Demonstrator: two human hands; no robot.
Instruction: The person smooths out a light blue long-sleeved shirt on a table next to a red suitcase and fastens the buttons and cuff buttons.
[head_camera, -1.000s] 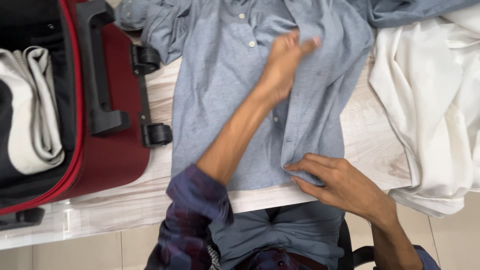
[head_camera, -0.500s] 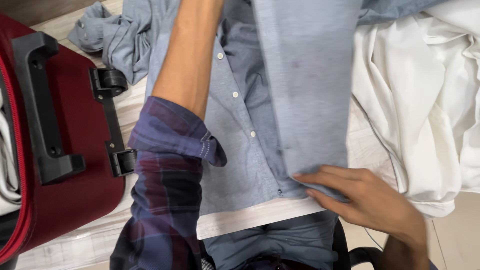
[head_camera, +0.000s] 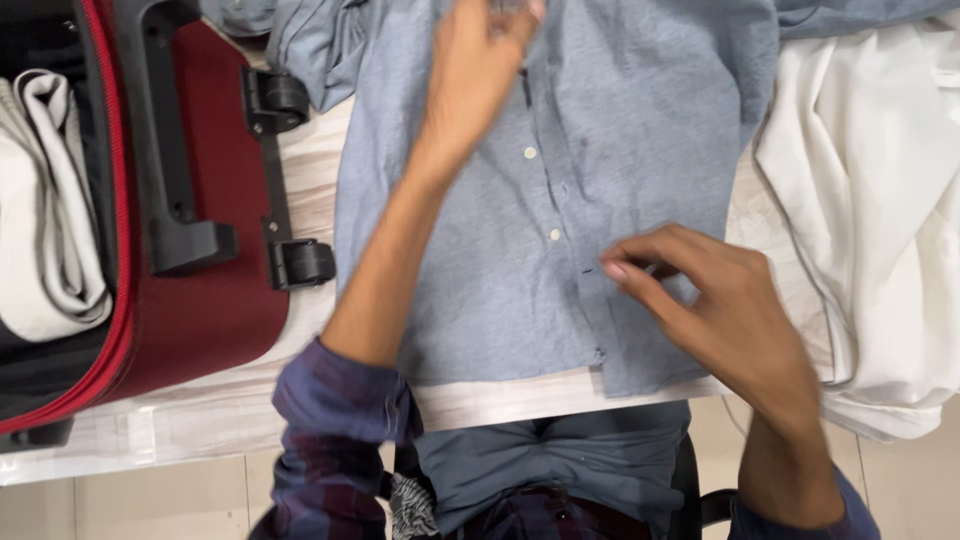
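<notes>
I see a pale wood-grain table (head_camera: 300, 185) at centre, beige floor tiles (head_camera: 150, 505) at 7 o'clock; light even.

A red suitcase (head_camera: 200, 290) is crowding the blue shirt (head_camera: 480, 290) on its left, white cloth (head_camera: 870, 230) is hemming its right, and bare tabletop (head_camera: 200, 420) is lying open below.

Single head-worn view, looking steeply down from above and close in. Worktop (head_camera: 300, 180) edge across lower frame; grey-blue shirt (head_camera: 600, 200) centred, red suitcase (head_camera: 210, 290) at left edge, white cloth (head_camera: 880, 220) at right. No second view.
</notes>
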